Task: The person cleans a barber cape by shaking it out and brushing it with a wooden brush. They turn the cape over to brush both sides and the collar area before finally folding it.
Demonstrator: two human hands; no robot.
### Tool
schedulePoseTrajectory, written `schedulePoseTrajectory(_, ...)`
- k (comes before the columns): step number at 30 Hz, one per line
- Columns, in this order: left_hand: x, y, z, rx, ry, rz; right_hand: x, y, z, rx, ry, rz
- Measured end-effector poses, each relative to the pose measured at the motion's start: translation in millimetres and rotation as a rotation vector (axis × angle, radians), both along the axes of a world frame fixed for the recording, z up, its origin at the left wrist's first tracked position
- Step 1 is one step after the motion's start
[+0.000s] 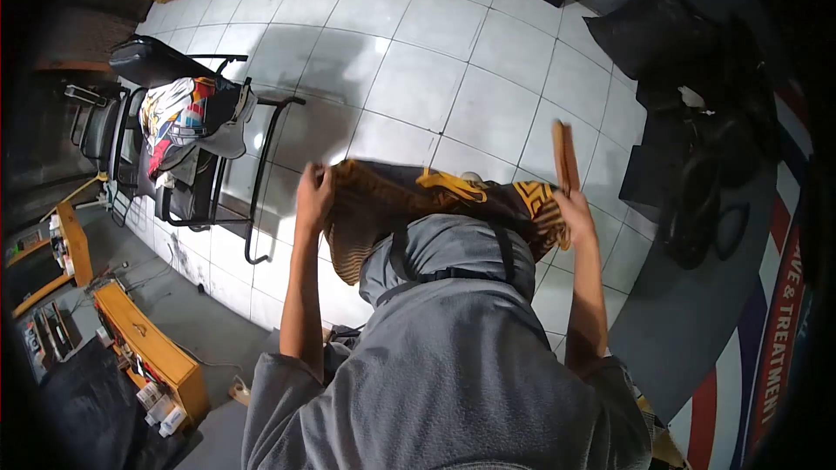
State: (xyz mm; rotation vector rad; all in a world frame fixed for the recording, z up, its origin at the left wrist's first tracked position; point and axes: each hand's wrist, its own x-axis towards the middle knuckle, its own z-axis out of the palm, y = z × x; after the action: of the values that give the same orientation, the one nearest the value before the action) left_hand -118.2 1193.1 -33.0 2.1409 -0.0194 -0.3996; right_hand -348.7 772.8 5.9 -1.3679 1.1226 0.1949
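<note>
A dark cloth [392, 196] with yellow figures and brown striped edges is stretched across in front of my waist. My left hand [315, 193] pinches its left corner. At the other end, my right hand [575, 216] is closed on the cloth's right edge. The same hand also holds a slim brown wooden brush [565, 155], which points up and away from me. Its bristles are hard to make out. Folds of the cloth hang toward my grey trousers, and its underside is hidden.
To the left stands a black metal-framed chair [261, 183] with colourful clothing [178, 109] and a grey cap [228, 137] on it. A wooden cabinet [148, 339] with bottles is at lower left. At right are a black salon chair [688, 148] and a lettered striped panel [779, 331].
</note>
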Motion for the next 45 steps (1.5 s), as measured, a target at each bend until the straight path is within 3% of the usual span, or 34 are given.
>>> schedulePoseTrajectory(1, 7.3, -30.4, 47.7, -0.198, 0.11, 0.019, 16.2, -3.3, 19.8, 0.067, -0.08, 0.022)
schedulePoseTrajectory(3, 10.2, -69.3, 107.8, -0.446, 0.078, 0.084, 44.4, -1.2, 58.0, 0.118, -0.22, 0.019)
schedulePoseTrajectory(6, -10.6, -109.1, 170.2, -0.705, -0.121, 0.187, 74.0, 24.9, 101.0, 0.024, -0.506, -0.313)
schedulePoseTrajectory(8, -11.4, -110.8, 157.4, -0.491, -0.465, 0.154, 79.0, 20.3, 77.9, -0.147, -0.55, -0.364)
schedulePoseTrajectory(9, -11.3, -110.4, 145.5, -0.38, -0.634, 0.139, 76.0, 14.0, 66.4, -0.279, -0.455, -0.262)
schedulePoseTrajectory(11, 1.0, -76.6, 118.9, -0.059, -0.476, 0.004, 54.6, -15.5, 33.0, -0.574, -0.237, 0.031)
schedulePoseTrajectory(12, 10.3, -50.1, 103.3, 0.105, -0.395, -0.057, 40.4, -27.7, 22.6, -0.605, -0.227, 0.004)
schedulePoseTrajectory(14, 28.1, 5.5, 65.1, 0.228, -0.523, -0.085, 15.7, -47.9, 8.9, -0.663, -0.206, -0.047)
schedulePoseTrajectory(16, 29.9, 24.3, 80.4, 0.356, -0.39, -0.187, -1.9, -71.4, 4.9, -0.599, -0.189, -0.121)
schedulePoseTrajectory(17, 31.9, 25.3, 71.9, 0.295, -0.508, -0.265, -5.9, -77.2, 3.8, -0.593, -0.184, -0.111)
schedulePoseTrajectory(21, 46.2, -6.4, 87.6, 0.259, -0.545, -0.223, 11.0, -93.8, 13.5, -0.743, -0.102, 0.099)
schedulePoseTrajectory(25, 79.7, 1.1, 90.9, 0.192, -0.584, -0.232, 35.5, -104.1, 48.1, -0.889, -0.227, 0.167)
schedulePoseTrajectory(28, 99.0, -14.8, 87.1, 0.169, -0.432, -0.125, 57.5, -109.2, 54.4, -0.93, -0.217, 0.142)
schedulePoseTrajectory(29, 96.4, -25.5, 78.1, 0.091, -0.385, -0.122, 64.4, -120.6, 31.0, -0.876, -0.148, 0.158)
schedulePoseTrajectory(30, 113.1, -17.2, 26.6, 0.335, -0.364, -0.141, 72.1, -109.1, 30.4, -0.934, -0.109, 0.201)
schedulePoseTrajectory(31, 98.4, -27.5, 7.5, 0.286, -0.302, -0.174, 73.9, -102.5, 17.8, -0.86, -0.039, 0.267)
schedulePoseTrajectory(32, 72.2, -56.5, 18.8, 0.062, -0.257, -0.207, 79.1, -81.3, 22.0, -0.644, -0.012, 0.22)
schedulePoseTrajectory(33, 52.5, -77.3, 8.7, -0.057, -0.358, -0.241, 78.5, -72.0, -11.7, -0.325, -0.198, 0.096)
schedulePoseTrajectory(36, -29.9, -156.0, 64.8, -0.51, 0.372, -0.099, 88.5, 13.7, 33.8, -0.03, -0.255, -0.035)
schedulePoseTrajectory(37, -47.2, -174.0, 74.5, -0.607, 0.564, -0.054, 89.6, 29.5, 5.1, -0.039, -0.246, -0.07)
schedulePoseTrajectory(38, -57.7, -185.1, 74.8, -0.695, 0.696, -0.064, 91.6, 53.0, 32.8, 0.127, -0.355, -0.078)
schedulePoseTrajectory(39, -67.6, -198.3, 70.5, -0.768, 0.674, -0.044, 94.3, 71.9, 45.3, 0.031, -0.379, -0.033)
schedulePoseTrajectory(40, -72.3, -208.5, 76.5, -0.84, 0.652, -0.025, 98.5, 83.0, 38.3, -0.324, -0.382, 0.187)
schedulePoseTrajectory(41, -73.5, -208.7, 86.1, -0.817, 0.707, -0.036, 91.1, 92.6, 36.7, -0.326, -0.399, 0.248)
schedulePoseTrajectory(43, -70.3, -204.8, 107.5, -0.714, 0.49, -0.192, 88.7, 102.8, 76.3, -0.37, -0.504, 0.351)
schedulePoseTrajectory(44, -64.6, -203.8, 116.8, -0.83, 0.825, -0.012, 86.2, 103.2, 82.2, -0.411, -0.592, 0.397)
schedulePoseTrajectory(45, -62.9, -202.1, 117.4, -0.806, 0.792, -0.076, 82.8, 103.3, 86.8, -0.381, -0.607, 0.44)
